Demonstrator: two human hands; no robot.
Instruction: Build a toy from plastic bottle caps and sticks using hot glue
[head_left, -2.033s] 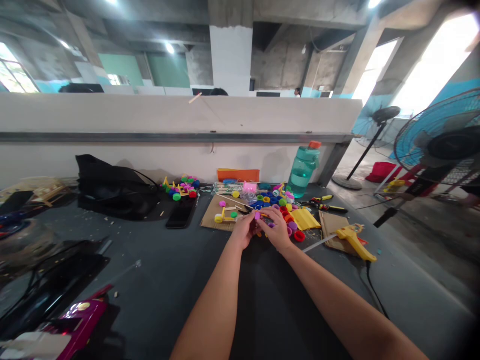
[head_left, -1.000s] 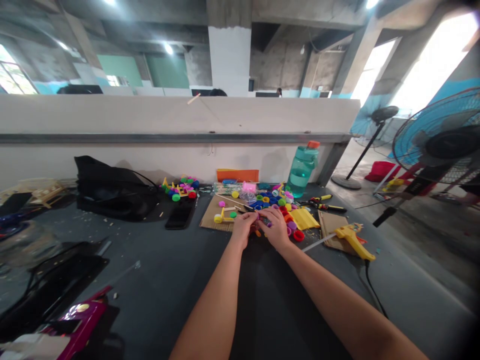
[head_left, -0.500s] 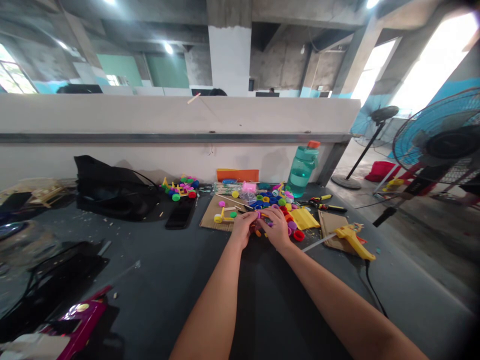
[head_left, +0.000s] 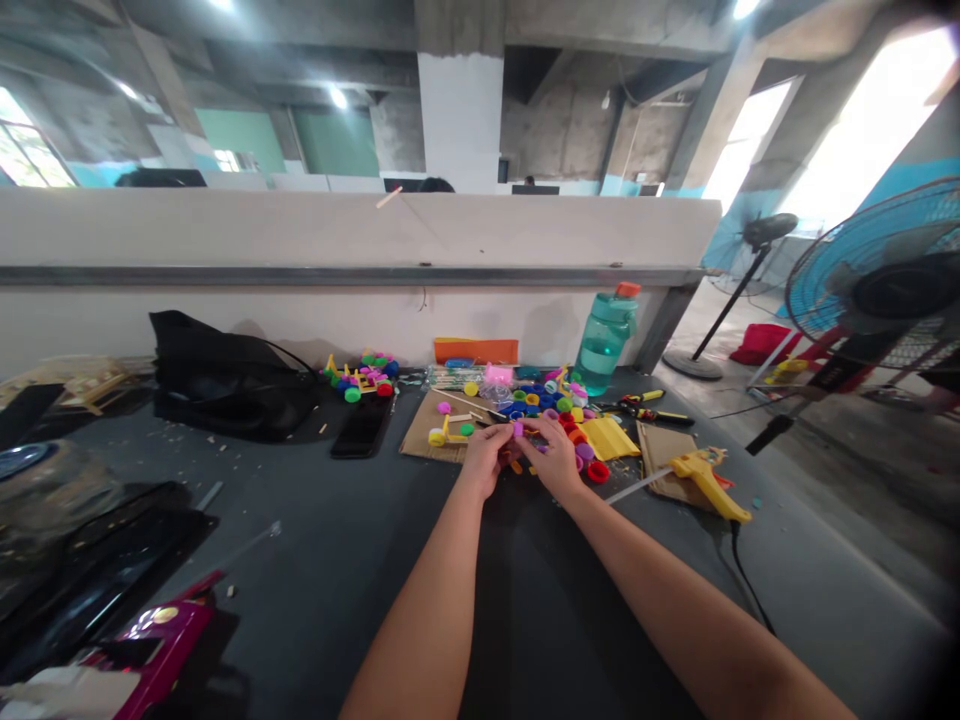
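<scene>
My left hand (head_left: 486,458) and my right hand (head_left: 553,455) meet at the middle of the dark table, fingers curled together around a small toy piece with a purple cap (head_left: 517,429) and orange parts. Both hands pinch it just in front of a heap of coloured bottle caps (head_left: 547,403). A small stick-and-cap assembly (head_left: 448,431) lies on a cardboard sheet (head_left: 427,428) left of my hands. What exactly sits between my fingers is partly hidden.
A yellow glue gun (head_left: 705,478) rests on cardboard at the right, its cord trailing off. A teal water bottle (head_left: 604,340), black bag (head_left: 225,375), phone (head_left: 363,425), yellow folded card (head_left: 607,437) and pliers (head_left: 649,405) stand around. Fans stand at the right.
Both hands stay together at the same spot; the fingers shift slightly around the small piece and the purple cap shows again on top.
</scene>
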